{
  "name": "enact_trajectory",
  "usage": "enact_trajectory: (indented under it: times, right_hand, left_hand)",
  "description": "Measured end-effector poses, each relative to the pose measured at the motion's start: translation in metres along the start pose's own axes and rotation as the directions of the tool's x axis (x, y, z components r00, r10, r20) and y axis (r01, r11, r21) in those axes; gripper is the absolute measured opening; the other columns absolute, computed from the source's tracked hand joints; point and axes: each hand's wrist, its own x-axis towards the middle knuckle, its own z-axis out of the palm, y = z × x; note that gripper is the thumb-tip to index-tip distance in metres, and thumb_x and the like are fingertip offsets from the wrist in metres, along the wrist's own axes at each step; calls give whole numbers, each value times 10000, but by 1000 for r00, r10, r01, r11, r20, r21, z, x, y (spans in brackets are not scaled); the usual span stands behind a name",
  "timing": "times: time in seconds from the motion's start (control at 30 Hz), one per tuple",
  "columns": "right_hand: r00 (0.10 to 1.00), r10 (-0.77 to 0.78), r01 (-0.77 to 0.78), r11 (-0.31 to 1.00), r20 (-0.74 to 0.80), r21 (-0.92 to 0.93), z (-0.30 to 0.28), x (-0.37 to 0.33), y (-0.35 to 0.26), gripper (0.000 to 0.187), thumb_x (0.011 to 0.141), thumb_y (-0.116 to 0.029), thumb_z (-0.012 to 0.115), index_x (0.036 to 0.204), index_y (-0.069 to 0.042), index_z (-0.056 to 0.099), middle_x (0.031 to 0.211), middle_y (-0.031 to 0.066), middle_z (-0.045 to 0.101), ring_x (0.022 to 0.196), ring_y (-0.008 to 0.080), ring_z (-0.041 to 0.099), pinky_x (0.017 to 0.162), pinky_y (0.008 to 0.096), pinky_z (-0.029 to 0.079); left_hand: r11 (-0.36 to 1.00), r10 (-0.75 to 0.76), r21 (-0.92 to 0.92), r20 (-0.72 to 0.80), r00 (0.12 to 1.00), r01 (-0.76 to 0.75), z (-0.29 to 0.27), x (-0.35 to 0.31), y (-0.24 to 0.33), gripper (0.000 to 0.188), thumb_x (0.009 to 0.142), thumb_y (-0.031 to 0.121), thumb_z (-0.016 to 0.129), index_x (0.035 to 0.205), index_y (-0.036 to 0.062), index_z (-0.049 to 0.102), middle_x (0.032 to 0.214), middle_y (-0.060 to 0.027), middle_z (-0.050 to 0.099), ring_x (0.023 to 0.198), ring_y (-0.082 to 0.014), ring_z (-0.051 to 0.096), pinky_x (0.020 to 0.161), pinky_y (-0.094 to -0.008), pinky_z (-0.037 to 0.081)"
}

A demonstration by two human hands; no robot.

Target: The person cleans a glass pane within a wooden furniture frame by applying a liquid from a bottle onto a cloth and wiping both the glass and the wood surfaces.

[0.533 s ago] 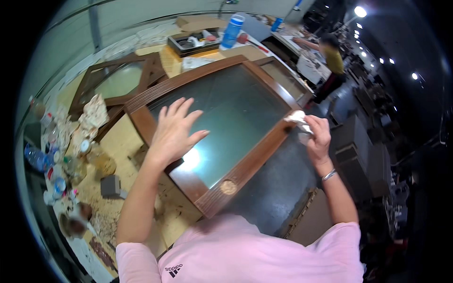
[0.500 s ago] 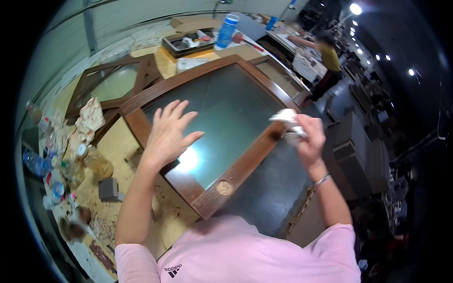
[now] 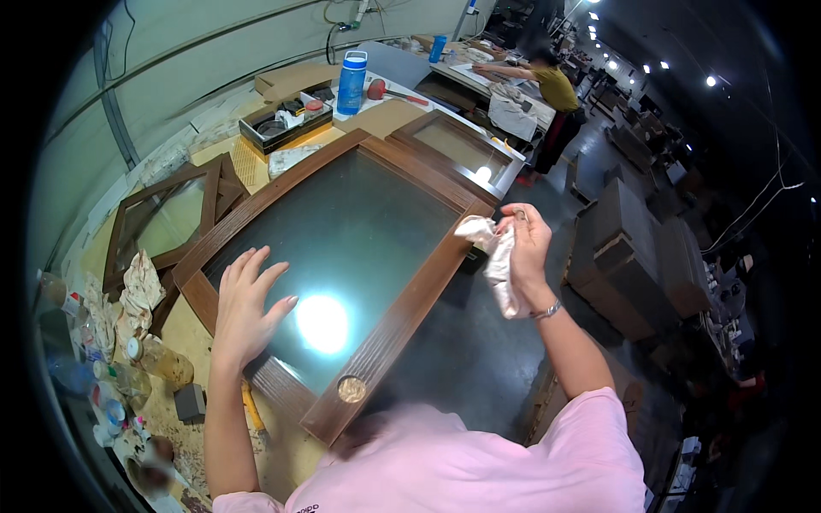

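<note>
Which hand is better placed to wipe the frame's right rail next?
Right, probably. The right hand already grips the white rag at the wooden frame edge; the left hand lies flat on the glass pane, empty.

- The wooden-framed glass panel [image 3: 342, 248] lies flat on the counter [image 3: 214, 158], brown grained frame around dark glass, with a bright light reflection near its near corner.
- The crumpled white rag [image 3: 496, 261] sits bunched at the panel's right frame edge.

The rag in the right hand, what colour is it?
Off-white rag, seen in the head view, held by the right hand.
</note>
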Motion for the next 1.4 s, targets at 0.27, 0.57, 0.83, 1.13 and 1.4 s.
enact_trajectory:
  times: [0.27,0.57,0.83,1.13,1.4]
  right_hand:
    - [580,-334,106,936,743,337,119,-19,-74,532,921,-188,606,1405,10,507,1360,181,565,1255,294,553,1088,411,417]
    - [928,226,9,781,296,-624,12,81,65,446,923,-290,633,1117,111,626,944,245,669,875,355,654,834,376,521]
    - [982,86,-98,993,167,66,18,57,87,236,838,-108,664,1014,46,695,865,179,722,800,267,725,717,341,559]
    - [995,-4,22,983,101,-180,21,62,83,190,870,-37,614,1006,66,698,901,235,699,810,383,694,702,400,546]
    - [995,-69,77,991,76,-109,25,61,86,200,871,17,574,1023,109,668,847,197,651,705,291,646,643,331,498]
  left_hand:
    - [772,194,-617,0,981,-153,3,-13,85,797,675,-32,743,1429,30,493,1358,-179,581,1176,-311,604,953,-371,519]
    - [731,25,-656,-247,969,-186,1,106,73,349,805,-5,657,1153,-14,674,1102,-90,681,1007,-184,658,868,-294,526]
    - [812,573,-201,101,813,-548,114,175,146,241,815,268,757,979,107,684,1141,-98,662,1130,-298,584,1005,-457,428]
    - [905,323,256,103,941,-339,93,199,97,468,780,420,750,1126,111,688,909,-84,668,835,-257,640,755,-371,480]
    - [866,-162,434,-230,960,250,63,254,5,203,880,277,683,988,104,688,764,-172,696,720,-378,683,641,-482,534]
